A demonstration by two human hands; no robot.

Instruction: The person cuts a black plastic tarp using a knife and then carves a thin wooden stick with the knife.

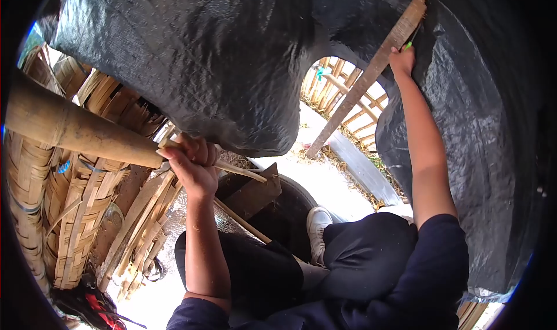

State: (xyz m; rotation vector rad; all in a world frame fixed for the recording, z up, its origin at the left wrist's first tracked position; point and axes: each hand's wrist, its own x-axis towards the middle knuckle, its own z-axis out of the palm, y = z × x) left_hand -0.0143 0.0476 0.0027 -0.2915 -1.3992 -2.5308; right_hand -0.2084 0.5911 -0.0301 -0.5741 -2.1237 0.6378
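Black sheet (191, 51): spans the top of the frame and runs down its right side, with a sagging fold at upper centre; its fall in loose folds suggests thin, flexible material with slack between its supports.

Left hand (194, 167): left of centre, just under the sheet's lower edge, fingers curled in and clamped on a thin bamboo stick (241, 171); a grip around so narrow a piece probably gives control of its angle.

Thick bamboo pole (81, 127): enters from the left edge and ends beside the left hand — whether the hand also bears on it, I cannot tell.

Right hand (401, 61): upper right, arm extended, fingers closed on a small green item (409, 44) beside the slat; whether they press the wood too is hidden.

Wooden slat (371, 72): slants from the upper right to the centre, crossing the opening in the sheet; its length against the dark material may help hold that part out, though its fixing is unclear.

Woven bamboo (72, 214): upright along the left side, apparently bounding the space there.

Dark tub (293, 205): below centre, between the left forearm and the white shoe (318, 225), with a flat angular piece (252, 195) over its opening — within reach of the left hand.

Grey beam (360, 167): right of centre, slanting beside the bamboo lattice (351, 95), seen through the opening.
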